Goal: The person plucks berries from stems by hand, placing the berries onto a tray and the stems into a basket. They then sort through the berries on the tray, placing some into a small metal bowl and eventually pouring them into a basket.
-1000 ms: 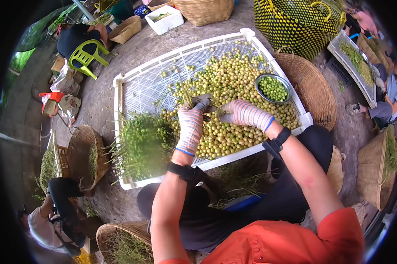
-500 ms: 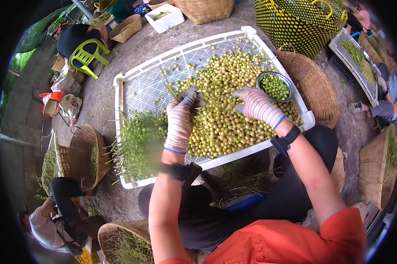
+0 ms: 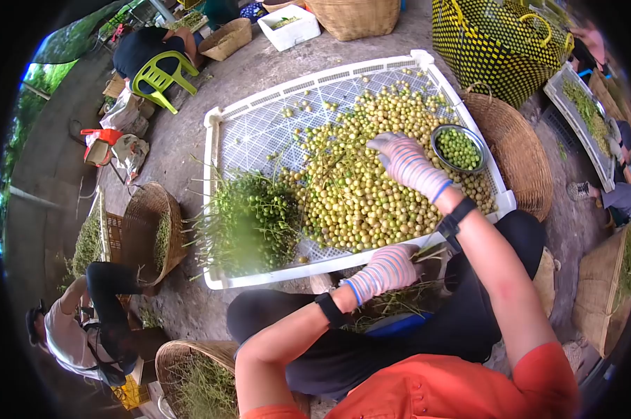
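The left hand (image 3: 385, 269), in a pale striped glove, had just swung away from the pale golden-green round fruit (image 3: 371, 202) and reached past the near edge of the white plastic mesh tray (image 3: 212, 140) — a moment earlier it was above the fruit with stems in its grip. Its fingers were now closed around a few thin green-brown stems (image 3: 431, 255), which poked out beyond them, above loose cut stalks (image 3: 399, 300) lower down. That seemed to put the held stems apart from the fruit.

The right hand (image 3: 412, 166), gloved the same way, had stayed over the heap; its grip was loosely spread, thumb apart from the fingers, with nothing visible pinched in it. Just beside it stood the round metal bowl (image 3: 461, 170) of bright green fruit (image 3: 457, 149). The leafy green fruiting bunch (image 3: 252, 216) lay at the tray's left end, and the brown woven basket (image 3: 525, 150) rested outside the opposite end — close against the rim
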The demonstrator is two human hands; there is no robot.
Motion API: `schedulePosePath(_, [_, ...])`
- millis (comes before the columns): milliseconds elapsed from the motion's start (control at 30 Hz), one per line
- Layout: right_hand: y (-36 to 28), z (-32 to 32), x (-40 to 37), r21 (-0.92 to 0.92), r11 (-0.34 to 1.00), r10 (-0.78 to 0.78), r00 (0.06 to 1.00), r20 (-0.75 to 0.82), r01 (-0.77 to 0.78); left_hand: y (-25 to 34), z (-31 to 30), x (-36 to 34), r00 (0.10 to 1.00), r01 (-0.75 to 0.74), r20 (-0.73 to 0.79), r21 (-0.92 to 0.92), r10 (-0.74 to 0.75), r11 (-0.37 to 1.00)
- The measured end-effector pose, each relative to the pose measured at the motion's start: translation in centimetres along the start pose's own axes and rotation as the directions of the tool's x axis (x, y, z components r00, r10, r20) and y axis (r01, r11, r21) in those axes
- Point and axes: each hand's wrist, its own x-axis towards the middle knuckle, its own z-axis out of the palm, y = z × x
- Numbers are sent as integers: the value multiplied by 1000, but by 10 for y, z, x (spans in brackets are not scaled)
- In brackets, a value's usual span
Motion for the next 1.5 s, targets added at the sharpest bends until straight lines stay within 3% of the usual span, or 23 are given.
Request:
schedulePosePath(100, [10, 21, 8, -200, 978, 75, 993, 93, -55, -14, -27, 1, 988, 120, 75, 185, -135, 975])
schedulePosePath(133, [8, 15, 11, -257, 966, 89, 968, 234, -26, -50, -18, 16, 996, 54, 61, 184, -67, 981])
schedulePosePath(233, [15, 2, 24, -267, 962, 150, 925, 349, -55, -25, -76, -19, 964, 214, -153, -40, -218, 976])
schedulePosePath(300, [23, -8, 24, -50, 987, 159, 923, 350, -152, -43, -95, -16, 908, 122, -369, -215, -197, 969])
schedulePosePath(367, [13, -35, 20, 17, 987, 146, 933, 330, -161, -50, -112, -13, 791, -164, -557, -591, -252, 790])
schedulePosePath(500, [-3, -59, 29, 81, 996, -5, 906, 423, -32, -51, -138, -3, 687, -296, -707, -483, -168, 824])
schedulePosePath(533, [-14, -67, 29, 81, 996, -9, 904, 427, -28, -55, -136, 5, 641, -285, -768, -217, 18, 934])
schedulePosePath(567, [-26, -76, 28, 83, 997, -28, 909, 416, -7, -62, -135, 15, 600, -257, -771, 69, 215, 964])
schedulePosePath(600, [-33, -79, 27, 84, 996, -44, 914, 403, 11, -62, -134, 22, 690, -275, -704, -44, 166, 960])
schedulePosePath(633, [-36, -80, 24, 83, 997, -43, 914, 403, 11, -47, -133, 12, 762, -39, -641, 95, 91, 995])
schedulePosePath(733, [-39, -84, 23, 286, 958, -62, 961, 268, -19, -60, -126, 28, 766, -167, -629, 4, 132, 986])
schedulePosePath(800, [-29, -84, 17, 393, 919, -17, 993, 119, -31, -48, -131, 13, 798, -152, -582, -446, -156, 882])
schedulePosePath(833, [-21, -82, 13, 494, 869, 39, 999, -26, -21, -43, -134, 7, 798, -151, -582, -446, -157, 882])
schedulePosePath(900, [-18, -75, 1, 659, 750, -5, 996, 93, -58, -40, -140, -4, 811, -226, -543, -636, -220, 738])
schedulePosePath(1000, [-43, -88, -9, 479, 871, -144, 876, 460, -109, -42, -142, -4, 810, -257, -549, -650, -207, 715])
schedulePosePath(1033, [-52, -85, -10, 368, 927, -101, 893, 439, -76, -43, -141, -4, 804, -268, -558, -648, -206, 713])
schedulePosePath(1133, [-47, -48, -14, 487, 870, -43, 973, 227, -75, -41, -140, -3, 782, -272, -578, -652, -232, 708])
schedulePosePath(1200, [-42, -46, -13, 150, 989, -48, 975, 219, 15, -40, -140, -2, 764, -347, -613, -655, -202, 671])
schedulePosePath(1233, [-41, -46, -12, 150, 989, -43, 975, 219, 10, -41, -141, -1, 767, -345, -609, -655, -200, 672])
schedulePosePath(1300, [-39, -46, -10, -141, 974, 213, 924, 318, -176, -43, -144, -2, 752, -311, -590, -710, -293, 632])
schedulePosePath(1333, [-37, -44, -12, -143, 974, 214, 923, 319, -176, -46, -145, -1, 763, -339, -587, -718, -268, 608])
schedulePosePath(1433, [-30, -33, -24, -5, 994, -112, 993, 30, 112, -45, -145, -1, 766, -356, -583, -735, -270, 578])
schedulePosePath(1500, [-38, -27, -20, 45, 997, -68, 994, 82, 65, -43, -144, -1, 773, -360, -583, -726, -248, 587])
